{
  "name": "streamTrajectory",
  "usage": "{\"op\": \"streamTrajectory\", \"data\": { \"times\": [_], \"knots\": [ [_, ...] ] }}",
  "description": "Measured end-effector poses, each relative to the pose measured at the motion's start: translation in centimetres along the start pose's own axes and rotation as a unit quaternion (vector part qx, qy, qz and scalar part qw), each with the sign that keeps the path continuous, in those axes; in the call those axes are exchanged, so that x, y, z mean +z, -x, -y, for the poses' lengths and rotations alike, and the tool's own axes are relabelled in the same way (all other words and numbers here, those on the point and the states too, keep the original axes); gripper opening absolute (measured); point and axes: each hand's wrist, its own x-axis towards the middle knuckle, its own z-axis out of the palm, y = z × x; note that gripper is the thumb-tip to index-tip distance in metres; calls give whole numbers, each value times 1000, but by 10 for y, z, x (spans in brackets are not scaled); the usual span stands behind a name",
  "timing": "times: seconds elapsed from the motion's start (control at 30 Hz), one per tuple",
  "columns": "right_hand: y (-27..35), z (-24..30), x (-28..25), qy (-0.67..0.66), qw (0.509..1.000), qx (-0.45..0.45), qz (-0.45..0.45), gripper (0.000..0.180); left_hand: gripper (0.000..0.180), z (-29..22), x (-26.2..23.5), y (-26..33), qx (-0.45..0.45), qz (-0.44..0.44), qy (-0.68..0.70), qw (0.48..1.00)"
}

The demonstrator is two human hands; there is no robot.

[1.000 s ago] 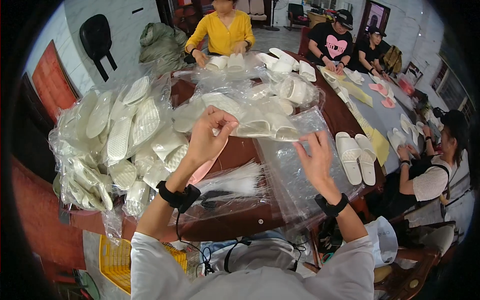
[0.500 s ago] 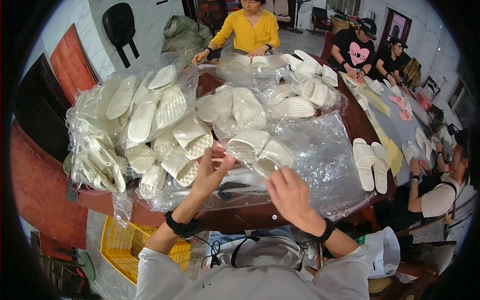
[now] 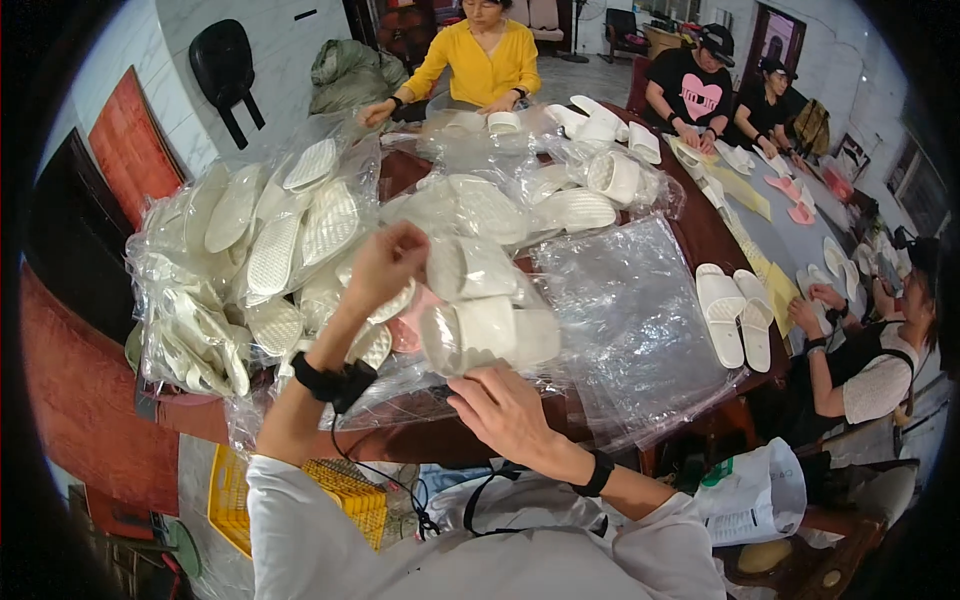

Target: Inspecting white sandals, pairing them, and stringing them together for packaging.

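Between my hands a pair of white slide slippers point(image 3: 490, 335) lies sideways in a clear plastic bag point(image 3: 540, 300). My left hand point(image 3: 393, 262) is raised at the bag's upper left corner, its fingers pinched on the film. Below, my right hand point(image 3: 503, 412) has its fingers closed at the bag's lower edge, beside the near slipper; the film there is hard to make out. A pink piece point(image 3: 410, 322) shows left of the pair, partly covered. Flat empty clear bags point(image 3: 640, 320) lie to the right.
Bagged white slippers point(image 3: 275, 250) are heaped at the left; more bagged pairs point(image 3: 490, 208) lie beyond my hands. An unbagged white pair point(image 3: 735, 315) rests at the table's right edge. A yellow crate point(image 3: 340, 490) stands below. A person in yellow point(image 3: 490, 60) works opposite; several others sit right.
The bagged pair has turned sideways and shifted left and nearer. My left hand has risen up and left; my right hand has moved left and down.
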Motion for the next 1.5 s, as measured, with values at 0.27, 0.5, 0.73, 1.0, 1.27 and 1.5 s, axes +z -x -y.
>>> {"op": "streamTrajectory", "data": {
  "times": [0.27, 0.5, 0.73, 1.0, 1.27, 1.5],
  "knots": [
    [23, -22, -6, -26, 994, 105, -22, 31, 6, -32, -31, -42, 120, 6, -120, 985],
    [37, -36, 1, -9, 990, 140, 14, 29, 10, -80, -41, -42, 258, -110, -143, 949],
    [39, -42, 6, -1, 988, 146, 44, 33, 12, -121, -83, -59, 354, -80, -200, 910],
    [36, -45, 19, -13, 984, 161, 73, 39, 21, -78, -154, -79, 299, -198, -314, 879],
    [41, -49, 26, -16, 982, 169, 82, 39, 27, -81, -234, -35, 275, -362, -354, 817],
    [43, -51, 6, -7, 978, 194, 79, 37, 20, -130, -293, 60, 230, -417, -205, 855]
  ]
}}
